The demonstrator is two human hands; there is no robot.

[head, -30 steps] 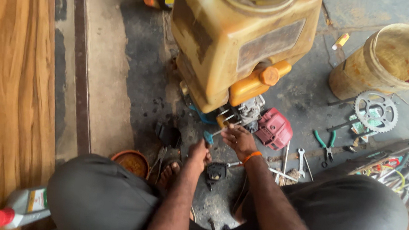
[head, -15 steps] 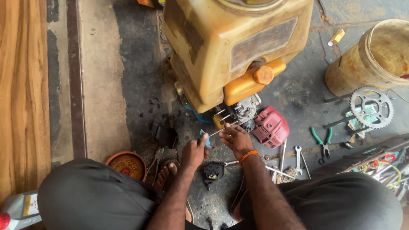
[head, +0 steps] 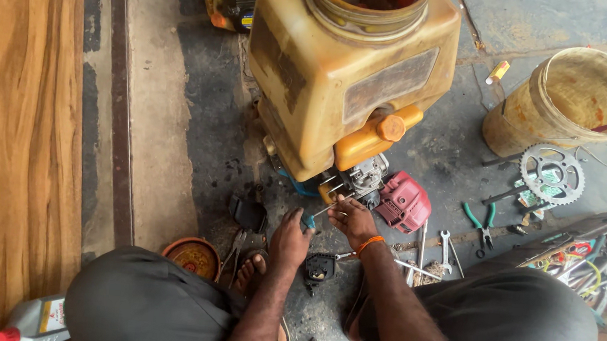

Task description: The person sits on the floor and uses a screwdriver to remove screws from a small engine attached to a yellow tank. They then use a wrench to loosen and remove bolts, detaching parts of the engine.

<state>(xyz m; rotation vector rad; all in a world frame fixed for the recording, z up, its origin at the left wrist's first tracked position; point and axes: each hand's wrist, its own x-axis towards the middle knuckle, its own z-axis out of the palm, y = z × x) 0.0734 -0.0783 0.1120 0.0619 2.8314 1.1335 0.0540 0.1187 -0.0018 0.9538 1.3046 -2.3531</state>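
Note:
A dirty yellow tank machine (head: 347, 73) with an orange cap stands on the grimy floor, a small engine (head: 362, 176) at its base. My left hand (head: 290, 236) grips a screwdriver (head: 318, 213) by its blue-green handle, the shaft pointing at the engine. My right hand (head: 349, 217), with an orange band on the wrist, rests on the shaft near the engine's bolts. A red engine cover (head: 403, 201) lies just right of my right hand. A small black part (head: 319, 267) sits on the floor between my forearms.
A dirty bucket (head: 576, 105) stands at the right, a sprocket (head: 551, 173) and green-handled pliers (head: 481, 222) below it. Wrenches (head: 446, 248) lie by my right knee. A rusty bowl (head: 194, 256), a grey oil bottle (head: 35, 319) and a tool tray (head: 585, 261) sit nearby.
The view has shifted slightly down and left around the machine. Both hands stay at the engine base with the screwdriver, moving very little.

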